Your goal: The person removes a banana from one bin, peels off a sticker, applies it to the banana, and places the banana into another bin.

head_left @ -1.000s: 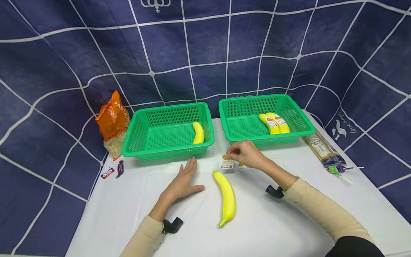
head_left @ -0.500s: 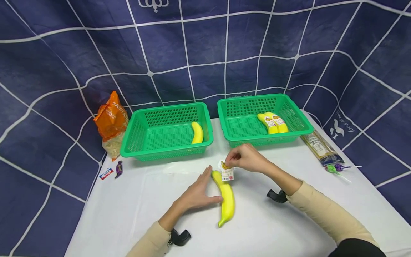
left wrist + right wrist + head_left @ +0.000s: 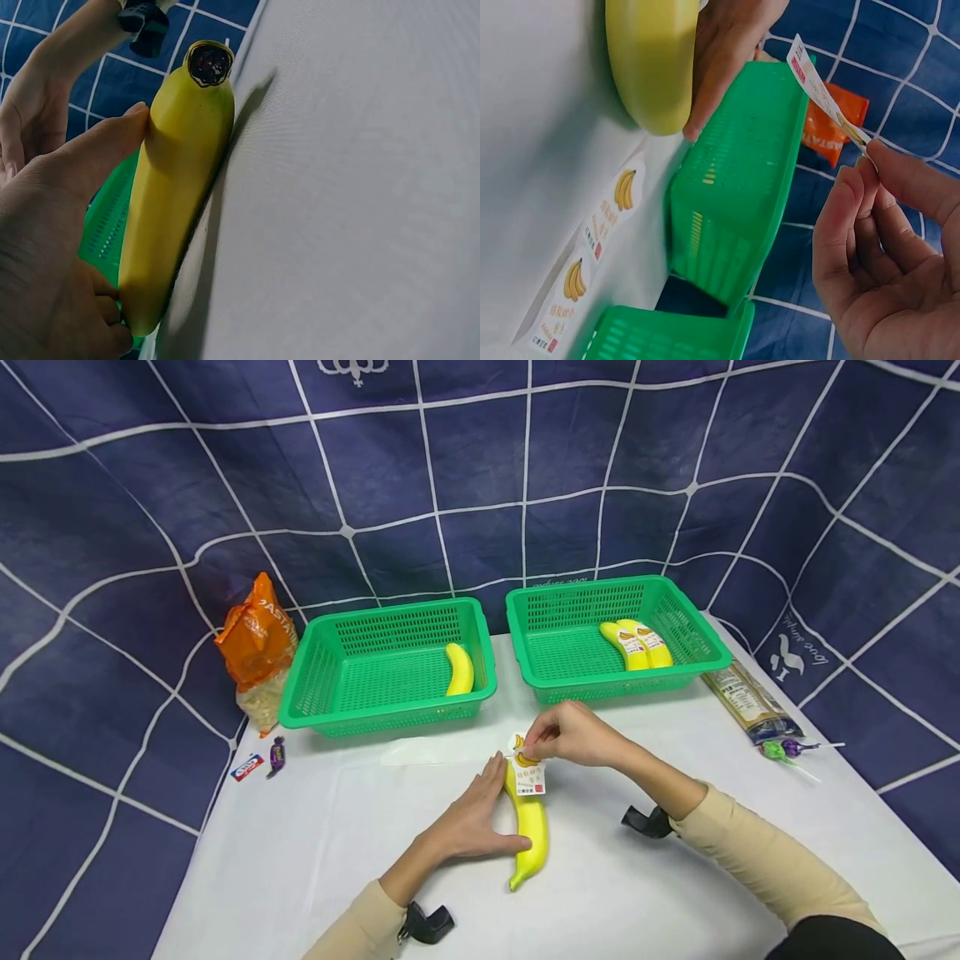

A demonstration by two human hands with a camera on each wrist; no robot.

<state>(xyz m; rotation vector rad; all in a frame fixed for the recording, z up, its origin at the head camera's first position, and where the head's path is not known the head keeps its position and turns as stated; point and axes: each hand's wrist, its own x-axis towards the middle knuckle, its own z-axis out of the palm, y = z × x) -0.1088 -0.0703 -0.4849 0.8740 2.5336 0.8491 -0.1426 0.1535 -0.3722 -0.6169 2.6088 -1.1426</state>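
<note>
A yellow banana [image 3: 532, 835] lies lengthwise on the white table. My left hand [image 3: 472, 822] rests along its left side, thumb touching near the stem end and fingertips at the far end; in the left wrist view the thumb lies against the banana [image 3: 180, 165]. With thumb and forefinger, my right hand [image 3: 576, 735] pinches a white banana sticker [image 3: 529, 778] by its top edge. That sticker [image 3: 821, 90] hangs over the banana's far part; whether it touches cannot be told. More stickers [image 3: 570, 300] on a backing strip lie on the table in the right wrist view.
Behind stand two green baskets: the left basket [image 3: 390, 714] holds one plain banana, the right basket [image 3: 622, 687] two labelled bananas [image 3: 637, 645]. A pasta bag [image 3: 258, 643] and small sweets [image 3: 277, 757] lie left; a clear packet [image 3: 750, 702] and lollipops [image 3: 787, 750] lie right.
My left hand has moved right from the table onto the banana's side. My right hand has brought the sticker slightly nearer and over the banana's far part.
</note>
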